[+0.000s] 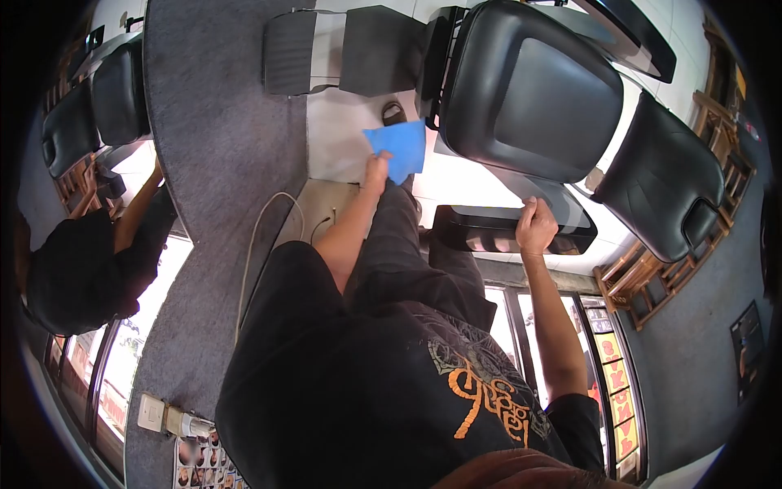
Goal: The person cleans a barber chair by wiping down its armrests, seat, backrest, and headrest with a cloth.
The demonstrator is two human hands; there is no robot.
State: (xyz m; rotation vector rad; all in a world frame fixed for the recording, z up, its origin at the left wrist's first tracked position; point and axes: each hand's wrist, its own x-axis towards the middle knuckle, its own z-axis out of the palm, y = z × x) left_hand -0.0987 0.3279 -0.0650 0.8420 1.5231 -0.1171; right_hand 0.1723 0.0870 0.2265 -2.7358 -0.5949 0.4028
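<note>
In my left hand (377, 173) is a thin blue cloth (401, 147), pinched at its lower left edge and hanging out in front of the fingers. It looks slightly blurred. A black padded barber chair (562, 106) stands in front of me, with its seat nearest to the cloth. My right hand (538, 226) is closed on the black armrest (481, 224) on the chair's near side. The fingers' undersides are hidden. The chair's footrest (379, 50) extends to the left, and its backrest (668, 175) is on the right.
A grey wall (220, 138) with a large mirror (90, 204) rises on the left. A pale cable (248, 244) runs along it to a plug and white switch (151, 411). The far armrest (627, 33) is at the top. Wooden furniture (631, 281) stands behind the backrest.
</note>
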